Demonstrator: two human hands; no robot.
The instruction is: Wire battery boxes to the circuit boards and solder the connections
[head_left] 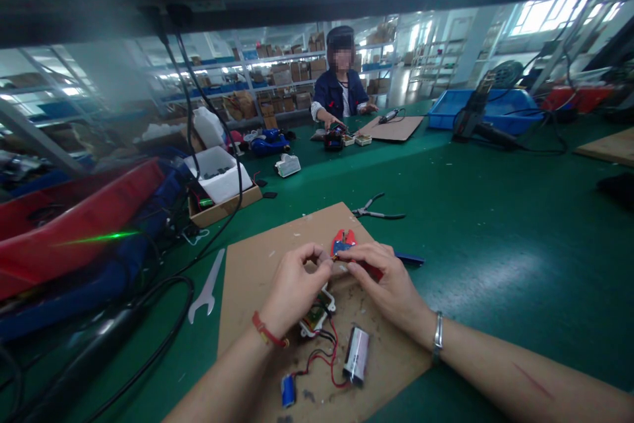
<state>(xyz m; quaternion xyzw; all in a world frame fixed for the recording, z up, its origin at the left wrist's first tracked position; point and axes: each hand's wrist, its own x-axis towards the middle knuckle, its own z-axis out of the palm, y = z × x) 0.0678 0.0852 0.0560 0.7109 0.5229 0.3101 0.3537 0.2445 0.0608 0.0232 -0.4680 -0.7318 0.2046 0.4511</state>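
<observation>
My left hand [297, 284] is closed, thumb and forefinger pinching at a small brass-coloured part [335, 257]. From the other side, the fingertips of my right hand [386, 281] close on the same part; its exact kind is too small to tell. Just beyond the fingers lies a red and blue hand tool [343, 241], partly hidden by my right hand. Under my left hand is a white housing with a circuit board [313, 319], partly covered. Red and black wires run near it to a silver-white wrapped block [356, 356] and a small blue cylinder [288, 390].
A cardboard sheet [252, 271] covers the green table [475, 225]. Pliers [379, 207] lie beyond it, a wrench [208, 291] to its left. Red bin [74, 225], foam box [218, 175] and cables stand left. A co-worker [341, 86] handles parts opposite; a blue tray [485, 113] and heat gun [475, 116] are right.
</observation>
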